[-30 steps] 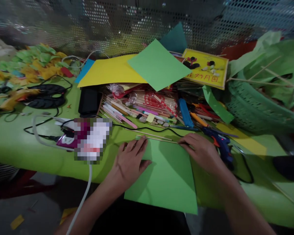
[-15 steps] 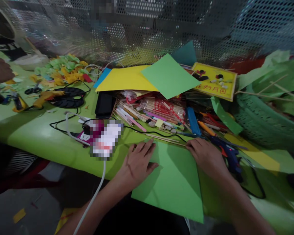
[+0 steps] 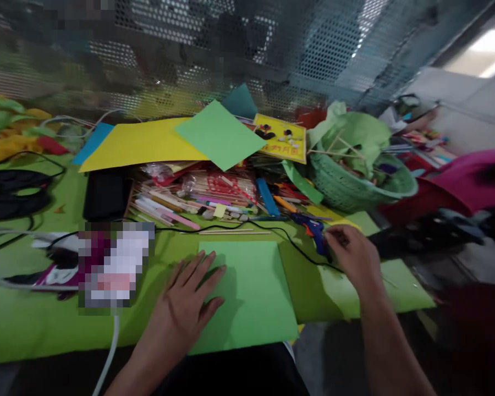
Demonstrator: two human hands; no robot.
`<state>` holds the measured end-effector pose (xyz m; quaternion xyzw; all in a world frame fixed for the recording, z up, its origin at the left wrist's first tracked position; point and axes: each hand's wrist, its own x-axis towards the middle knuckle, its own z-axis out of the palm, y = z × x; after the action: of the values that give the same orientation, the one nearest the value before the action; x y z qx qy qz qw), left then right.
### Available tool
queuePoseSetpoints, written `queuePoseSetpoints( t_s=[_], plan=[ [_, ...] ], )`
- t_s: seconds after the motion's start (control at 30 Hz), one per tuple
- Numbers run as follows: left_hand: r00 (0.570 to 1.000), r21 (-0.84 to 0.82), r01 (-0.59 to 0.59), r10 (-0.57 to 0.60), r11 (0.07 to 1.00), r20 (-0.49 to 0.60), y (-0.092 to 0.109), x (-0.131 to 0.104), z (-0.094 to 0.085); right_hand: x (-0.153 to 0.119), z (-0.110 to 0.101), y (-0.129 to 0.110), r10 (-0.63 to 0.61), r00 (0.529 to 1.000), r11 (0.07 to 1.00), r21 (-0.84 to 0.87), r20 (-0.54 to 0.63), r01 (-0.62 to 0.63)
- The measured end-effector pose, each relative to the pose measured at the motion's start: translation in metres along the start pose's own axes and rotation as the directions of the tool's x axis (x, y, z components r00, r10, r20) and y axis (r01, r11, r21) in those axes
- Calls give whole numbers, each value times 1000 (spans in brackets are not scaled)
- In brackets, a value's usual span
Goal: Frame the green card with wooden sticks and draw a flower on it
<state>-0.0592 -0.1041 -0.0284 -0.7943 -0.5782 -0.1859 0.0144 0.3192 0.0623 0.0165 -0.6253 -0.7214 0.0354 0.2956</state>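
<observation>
My left hand (image 3: 190, 297) lies flat with fingers spread on the left part of a sheet of green paper (image 3: 256, 291), which rests at the table's front edge. At the right, my right hand (image 3: 357, 256) is closed, its fingers curled beside the handle of a blue hot glue gun (image 3: 315, 231). A small dark shape shows at those fingertips, too unclear to name. The glue gun lies on the table with its orange nozzle toward the pile of sticks. Thin wooden sticks (image 3: 235, 231) lie just behind the green paper.
Pens, sticks and stones crowd behind the paper, beneath yellow card (image 3: 144, 146) and a green square sheet (image 3: 220, 135). A green basket (image 3: 350, 187) stands back right. To the left are a phone (image 3: 121, 264) with a white cable (image 3: 113, 335) and a black palette (image 3: 12, 192).
My right hand has left the green paper's far right corner and moved right to the glue gun. My left hand stays on the paper. The view has turned right.
</observation>
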Motion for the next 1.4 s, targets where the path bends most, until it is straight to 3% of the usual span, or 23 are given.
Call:
queuePoseSetpoints(
  t_s=[0.07, 0.17, 0.37, 0.6, 0.73, 0.8, 0.9, 1.07, 1.23, 1.4],
  plan=[
    [999, 10, -34, 34, 999, 18, -1, -2, 3, -7, -1, 13, 129, 989, 991, 13, 77, -130],
    [999, 30, -47, 46, 998, 27, 0, -2, 6, -10, 9, 20, 265, 953, 944, 163, 145, -287],
    [999, 14, -37, 36, 999, 20, 1, -2, 7, 1, 28, 18, 341, 921, 828, 402, 189, -390],
    [999, 6, -18, 18, 1000, 31, 1, -4, 8, -10, -6, 13, 393, 899, 670, 609, 194, -424],
    [998, 2, -26, 26, 1000, 51, 3, -2, 4, -20, -25, 8, 279, 901, 515, 740, 332, -432],
    [998, -9, -4, 4, 1000, 70, 6, -1, 0, -23, -27, 3, 187, 874, 489, 730, 448, -478],
    [995, -32, 41, -38, 999, 90, 10, -1, -3, -24, -25, -7, 109, 838, 493, 703, 535, -513],
    [993, -68, 73, -66, 995, 96, 15, -3, -1, -17, -22, -20, 94, 846, 467, 728, 524, -503],
    [993, -94, 81, -72, 992, 92, 15, -5, -6, -10, -17, -28, 4, 833, 546, 697, 553, -465],
    [987, -101, 126, -113, 987, 118, 14, -7, -14, -11, -2, -50, 1, 732, 557, 608, 681, -566]
  ],
)
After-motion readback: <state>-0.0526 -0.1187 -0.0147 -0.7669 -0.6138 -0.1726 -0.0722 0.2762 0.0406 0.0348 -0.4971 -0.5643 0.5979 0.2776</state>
